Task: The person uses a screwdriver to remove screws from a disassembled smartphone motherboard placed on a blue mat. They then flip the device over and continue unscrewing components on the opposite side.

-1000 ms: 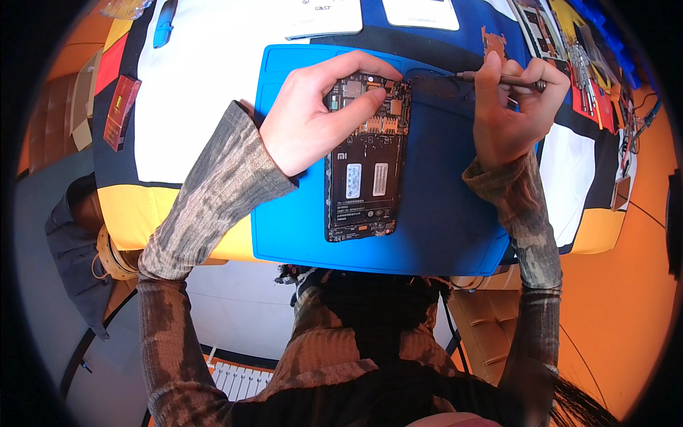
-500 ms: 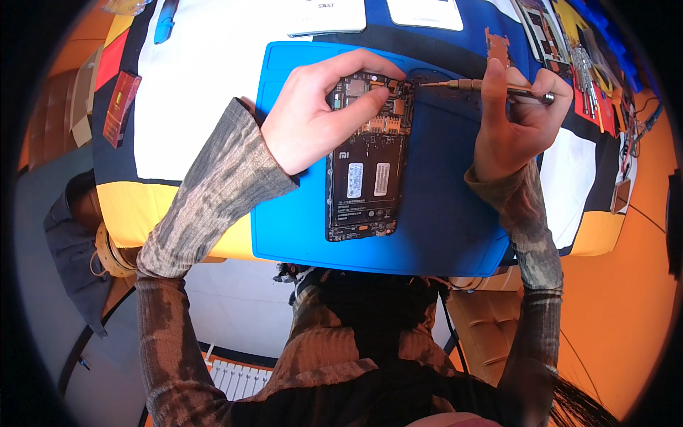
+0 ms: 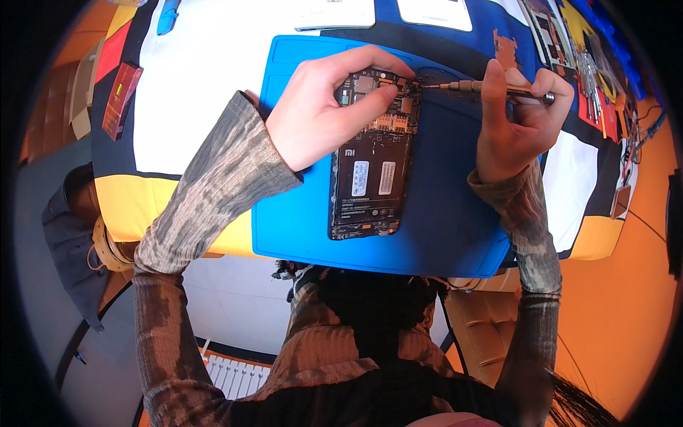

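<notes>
An opened smartphone [image 3: 370,160] lies on the blue mat, its black battery, circuit boards and orange-coloured contacts bare. My left hand [image 3: 320,107] is closed on the phone's upper end. Its thumb presses across the circuit board, and the index finger curls over the top right corner. In my right hand [image 3: 516,124] is a slim screwdriver [image 3: 466,86], held nearly level between thumb and fingers. Its thin tip points left at the phone's upper right edge; whether they touch I cannot tell. Just beyond the right thumb is a copper-coloured flat part [image 3: 505,48].
The blue mat [image 3: 292,220] covers the near middle of the table. White boxes [image 3: 338,13] stand along the far side. Several thin metal tools [image 3: 589,78] and another opened device [image 3: 548,32] are at the far right. A red box [image 3: 122,101] sits at the left.
The view has shifted slightly, so mat and phone appear a little farther right. My left hand keeps its hold, and the screwdriver tip stays by the phone's upper right edge.
</notes>
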{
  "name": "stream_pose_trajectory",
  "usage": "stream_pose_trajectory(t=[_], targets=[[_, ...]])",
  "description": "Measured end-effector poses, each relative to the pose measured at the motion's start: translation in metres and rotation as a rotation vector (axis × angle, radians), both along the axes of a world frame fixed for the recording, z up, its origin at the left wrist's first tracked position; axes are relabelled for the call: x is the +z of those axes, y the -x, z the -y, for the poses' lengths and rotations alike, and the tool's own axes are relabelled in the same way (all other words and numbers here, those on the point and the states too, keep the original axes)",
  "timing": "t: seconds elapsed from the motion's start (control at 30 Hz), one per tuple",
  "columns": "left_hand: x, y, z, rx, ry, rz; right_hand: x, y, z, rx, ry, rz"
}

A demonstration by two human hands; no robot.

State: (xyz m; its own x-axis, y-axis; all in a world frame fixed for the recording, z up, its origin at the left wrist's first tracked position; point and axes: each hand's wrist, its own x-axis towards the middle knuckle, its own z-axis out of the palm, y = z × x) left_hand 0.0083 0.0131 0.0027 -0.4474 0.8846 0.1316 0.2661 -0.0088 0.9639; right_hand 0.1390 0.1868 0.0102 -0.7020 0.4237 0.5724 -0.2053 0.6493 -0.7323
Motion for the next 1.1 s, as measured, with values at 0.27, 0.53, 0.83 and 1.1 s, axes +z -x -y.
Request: stream_pose_trajectory(t=[0.27,0.53,0.83,1.1], targets=[[-0.0021,0.0000,-0.0019,0.023,-0.045,-0.017,-0.0003,0.0014,-0.0007,-0.041,-0.079,0.042],[-0.0019,0.0008,-0.0014,0.006,-0.029,-0.005,-0.0012,0.0017,-0.0024,-0.048,-0.043,0.032],[-0.0053,0.0056,-0.0022,-0.070,-0.105,-0.084,0.0046,0.0004,-0.0002,0.077,0.145,0.069],[-0.0027,0.0068,0.0014,-0.100,-0.016,-0.170,0.0021,0.0015,-0.0058,0.100,-0.048,0.023]])
